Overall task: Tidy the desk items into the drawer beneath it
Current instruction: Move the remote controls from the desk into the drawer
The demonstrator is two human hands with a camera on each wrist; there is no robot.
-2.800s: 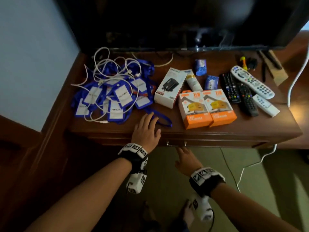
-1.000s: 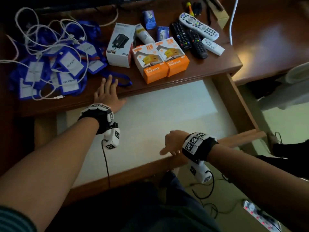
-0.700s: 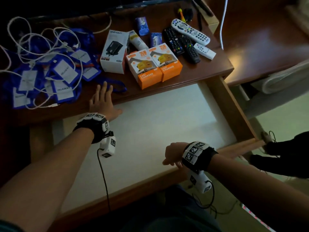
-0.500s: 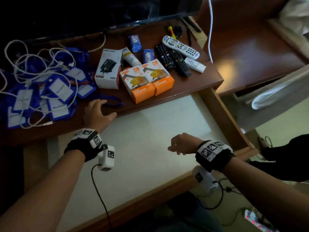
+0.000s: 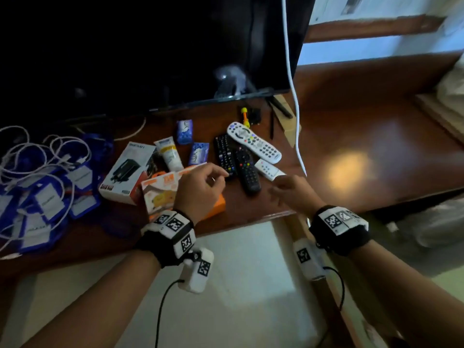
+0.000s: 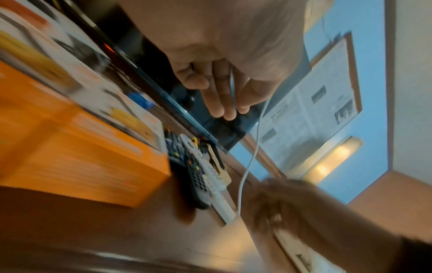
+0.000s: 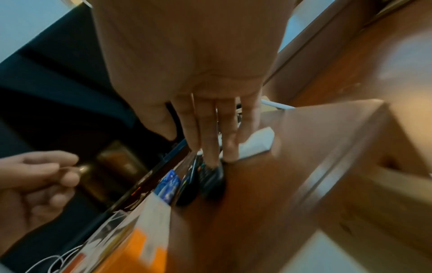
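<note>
The drawer [image 5: 241,285] under the desk [image 5: 253,205] stands pulled out, showing its pale lining. My left hand [image 5: 200,189] hovers over two orange charger boxes [image 5: 160,194], fingers relaxed and holding nothing [image 6: 222,96]. My right hand [image 5: 288,192] is at the desk's right front, by the small white remote [image 5: 267,169]. In the right wrist view its straight fingers [image 7: 208,133] point down at a black remote [image 7: 211,179] and the white one [image 7: 257,142]; I cannot tell whether they touch. Another black remote [image 5: 223,154] and a larger white remote [image 5: 253,141] lie behind.
A white charger box [image 5: 128,169], a tube [image 5: 170,154] and two blue packets [image 5: 184,128] lie mid-desk. Blue lanyards with badges [image 5: 47,197] and white cables [image 5: 37,151] cover the left. A dark TV [image 5: 150,46] stands behind; a white cord [image 5: 293,109] hangs at its right.
The drawer was pulled open. My right hand let go of its front edge and my left left the desk edge; both rose and moved forward to the boxes and remotes.
</note>
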